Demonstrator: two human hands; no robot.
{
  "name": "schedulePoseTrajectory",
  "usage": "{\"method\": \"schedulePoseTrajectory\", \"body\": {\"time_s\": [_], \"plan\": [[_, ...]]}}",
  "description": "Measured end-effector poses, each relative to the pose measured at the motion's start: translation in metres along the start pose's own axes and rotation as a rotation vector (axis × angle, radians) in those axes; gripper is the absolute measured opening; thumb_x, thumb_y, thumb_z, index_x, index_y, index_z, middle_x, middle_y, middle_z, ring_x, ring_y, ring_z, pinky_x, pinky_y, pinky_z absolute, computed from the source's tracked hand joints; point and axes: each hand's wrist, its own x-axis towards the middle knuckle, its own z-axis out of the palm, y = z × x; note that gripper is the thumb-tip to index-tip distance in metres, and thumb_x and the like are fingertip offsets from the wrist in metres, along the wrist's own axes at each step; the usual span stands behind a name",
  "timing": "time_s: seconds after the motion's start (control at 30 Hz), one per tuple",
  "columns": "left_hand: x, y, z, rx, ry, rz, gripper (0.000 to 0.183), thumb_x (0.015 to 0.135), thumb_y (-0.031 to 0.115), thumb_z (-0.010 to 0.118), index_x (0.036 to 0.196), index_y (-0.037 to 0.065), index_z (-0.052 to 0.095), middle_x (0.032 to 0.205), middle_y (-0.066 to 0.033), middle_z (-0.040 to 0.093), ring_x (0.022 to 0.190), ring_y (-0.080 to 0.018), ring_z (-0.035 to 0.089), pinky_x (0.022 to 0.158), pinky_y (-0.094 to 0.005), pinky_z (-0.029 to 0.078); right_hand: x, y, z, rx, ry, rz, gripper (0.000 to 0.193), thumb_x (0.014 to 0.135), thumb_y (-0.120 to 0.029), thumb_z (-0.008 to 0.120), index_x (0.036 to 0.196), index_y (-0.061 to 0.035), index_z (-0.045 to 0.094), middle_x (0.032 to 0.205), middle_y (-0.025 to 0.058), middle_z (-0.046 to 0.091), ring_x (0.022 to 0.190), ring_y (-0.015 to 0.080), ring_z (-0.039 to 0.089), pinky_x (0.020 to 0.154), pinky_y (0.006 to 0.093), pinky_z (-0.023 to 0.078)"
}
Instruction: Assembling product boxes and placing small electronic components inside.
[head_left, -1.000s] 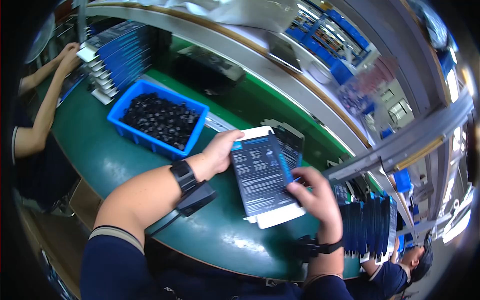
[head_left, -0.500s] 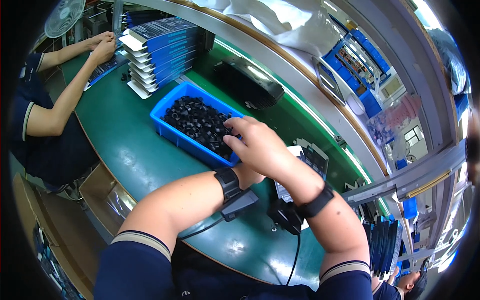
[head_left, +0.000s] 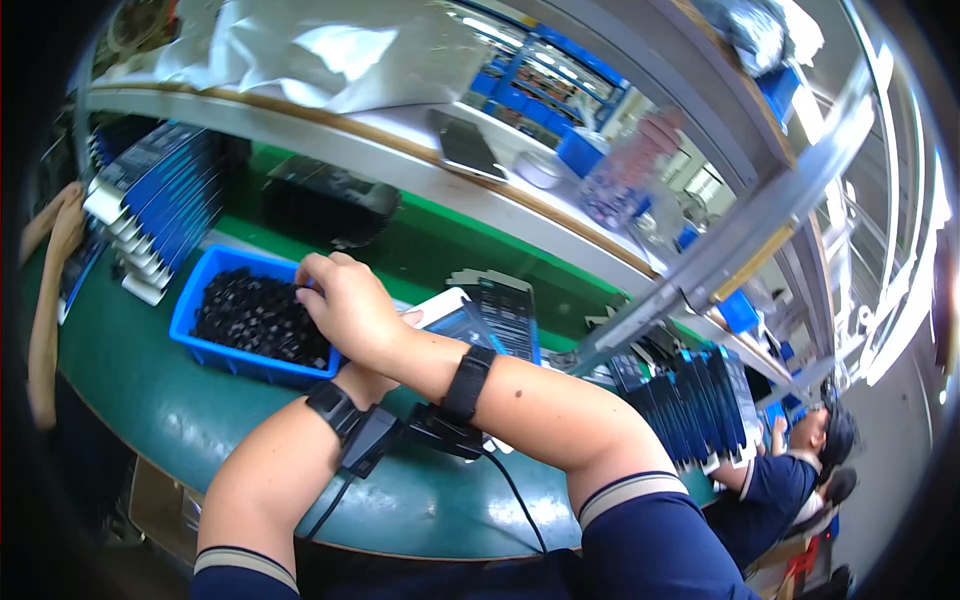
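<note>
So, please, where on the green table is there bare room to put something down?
The table shows bare patches in front of the blue bin, left of the left forearm, and between that and the right forearm, with cables over it. Crowded: near the right hand, the left box stack and the right box row.

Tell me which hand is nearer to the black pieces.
Right. The right hand is at the bin's right end, fingers close to the black pieces; the left hand is outside the bin, mostly hidden behind the right.
</note>
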Motion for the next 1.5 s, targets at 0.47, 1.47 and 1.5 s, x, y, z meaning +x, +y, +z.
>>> {"method": "schedulePoseTrajectory", "body": {"time_s": [0.47,1.47,1.5], "plan": [[0.022,-0.008,0.023,-0.590,0.416,-0.404,0.035,0.092,0.019,0.043,0.117,-0.004,0.049,0.113,-0.0138,0.058,0.106,-0.0232,0.055,0.094,-0.0361,0.041,-0.096,0.012,-0.158,0.943,0.143,0.674,0.027,0.086,-0.010,0.057,0.108,0.0017,0.048,0.087,0.0116,0.062,0.065,0.0128,0.060,0.058,0.0241,0.050],[-0.002,0.022,0.060,-0.370,0.471,-0.513,0.029,0.087,0.018,0.056,0.107,-0.002,0.056,0.104,-0.0092,0.061,0.096,-0.0178,0.058,0.087,-0.0300,0.044,-0.213,0.112,-0.153,1.239,0.434,0.723,0.023,0.085,-0.010,0.060,0.105,0.0015,0.056,0.091,0.0131,0.063,0.072,0.0167,0.062,0.065,0.0283,0.051],[-0.006,0.029,0.067,-0.307,0.453,-0.479,0.028,0.087,0.018,0.055,0.107,-0.002,0.056,0.104,-0.0092,0.061,0.095,-0.0171,0.059,0.086,-0.0292,0.045,-0.211,0.107,-0.154,1.196,0.440,0.712,0.023,0.085,-0.010,0.060,0.104,0.0014,0.057,0.090,0.0129,0.063,0.071,0.0166,0.062,0.062,0.0275,0.051]]}}
